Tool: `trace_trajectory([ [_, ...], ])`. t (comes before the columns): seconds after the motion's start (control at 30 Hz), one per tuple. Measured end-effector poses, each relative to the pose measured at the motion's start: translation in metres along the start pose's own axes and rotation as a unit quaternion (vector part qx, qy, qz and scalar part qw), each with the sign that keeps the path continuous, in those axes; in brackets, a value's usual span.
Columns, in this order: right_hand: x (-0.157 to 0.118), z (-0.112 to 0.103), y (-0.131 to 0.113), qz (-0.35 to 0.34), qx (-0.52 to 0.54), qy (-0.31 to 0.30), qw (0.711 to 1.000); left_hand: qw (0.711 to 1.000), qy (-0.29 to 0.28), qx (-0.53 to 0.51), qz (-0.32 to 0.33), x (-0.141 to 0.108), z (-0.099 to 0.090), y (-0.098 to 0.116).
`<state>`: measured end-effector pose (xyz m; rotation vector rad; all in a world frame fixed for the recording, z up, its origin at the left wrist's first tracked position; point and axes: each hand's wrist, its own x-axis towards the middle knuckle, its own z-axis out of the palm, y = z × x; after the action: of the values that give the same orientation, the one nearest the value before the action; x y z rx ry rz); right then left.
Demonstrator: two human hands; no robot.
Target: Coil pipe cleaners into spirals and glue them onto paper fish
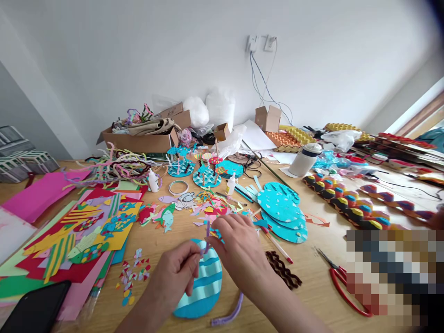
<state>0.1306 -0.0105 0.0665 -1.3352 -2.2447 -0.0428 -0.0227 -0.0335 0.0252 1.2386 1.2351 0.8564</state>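
Note:
A purple pipe cleaner is pinched between the closed fingertips of my left hand and my right hand. Both hands hover over a blue paper oval that carries wavy light-blue strips. Partly behind my right forearm lies a curved purple pipe-cleaner length; whether it joins the held one cannot be seen. Right of my right hand are brown twisted pipe cleaners. Small coloured paper bits are scattered left of my left hand.
Red-handled scissors lie at right, near a blurred-out area. Blue discs, glue bottles and a tape roll stand ahead. Coloured sheets with paper fish and a phone occupy the left. A cardboard box is behind.

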Motion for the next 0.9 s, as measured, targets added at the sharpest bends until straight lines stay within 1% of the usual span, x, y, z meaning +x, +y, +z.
trace_trajectory([
  [0.07,-0.009,-0.005,0.001,-0.028,0.067,0.088,0.993,0.99,-0.022,-0.127,-0.048,0.002,-0.007,-0.001],
  [0.1,-0.014,-0.005,0.003,-0.043,0.112,0.112,0.986,0.98,-0.031,-0.189,-0.062,0.002,-0.01,-0.001],
  [0.13,-0.018,-0.004,0.005,-0.05,0.165,0.12,0.978,0.966,-0.041,-0.244,-0.073,0.002,-0.013,0.0],
  [0.2,-0.024,0.005,0.01,-0.021,0.286,0.112,0.951,0.937,-0.069,-0.33,-0.093,0.0,-0.016,0.002],
  [0.23,-0.024,0.011,0.012,0.009,0.352,0.102,0.93,0.921,-0.088,-0.364,-0.104,-0.001,-0.017,0.003],
  [0.27,-0.024,0.018,0.014,0.042,0.418,0.088,0.903,0.906,-0.109,-0.393,-0.115,-0.002,-0.016,0.004],
  [0.33,-0.019,0.031,0.017,0.096,0.546,0.056,0.831,0.879,-0.143,-0.437,-0.129,-0.005,-0.014,0.005],
  [0.4,-0.014,0.04,0.016,0.122,0.648,0.022,0.751,0.86,-0.165,-0.462,-0.139,-0.008,-0.012,0.005],
  [0.43,-0.011,0.042,0.014,0.126,0.68,0.01,0.722,0.855,-0.173,-0.468,-0.143,-0.009,-0.01,0.005],
  [0.47,-0.008,0.043,0.012,0.125,0.696,0.001,0.707,0.851,-0.18,-0.472,-0.147,-0.01,-0.009,0.006],
  [0.5,-0.006,0.044,0.01,0.117,0.698,-0.008,0.706,0.848,-0.187,-0.473,-0.15,-0.011,-0.008,0.006],
  [0.53,-0.004,0.044,0.009,0.105,0.688,-0.012,0.718,0.846,-0.191,-0.474,-0.151,-0.012,-0.007,0.007],
  [0.63,-0.001,0.044,0.009,0.048,0.625,-0.007,0.779,0.855,-0.191,-0.46,-0.147,-0.013,-0.008,0.007],
  [0.7,-0.002,0.045,0.011,0.031,0.58,-0.001,0.814,0.874,-0.176,-0.431,-0.138,-0.012,-0.009,0.005],
  [0.77,-0.005,0.046,0.013,0.063,0.541,-0.018,0.838,0.907,-0.147,-0.379,-0.114,-0.01,-0.011,0.001],
  [0.8,-0.007,0.047,0.013,0.092,0.529,-0.035,0.843,0.926,-0.125,-0.342,-0.098,-0.009,-0.012,-0.001],
  [0.83,-0.009,0.047,0.013,0.125,0.524,-0.053,0.84,0.947,-0.1,-0.294,-0.08,-0.007,-0.012,-0.003],
  [0.9,-0.012,0.048,0.011,0.192,0.536,-0.089,0.817,0.986,-0.041,-0.159,-0.037,-0.004,-0.01,-0.006],
])
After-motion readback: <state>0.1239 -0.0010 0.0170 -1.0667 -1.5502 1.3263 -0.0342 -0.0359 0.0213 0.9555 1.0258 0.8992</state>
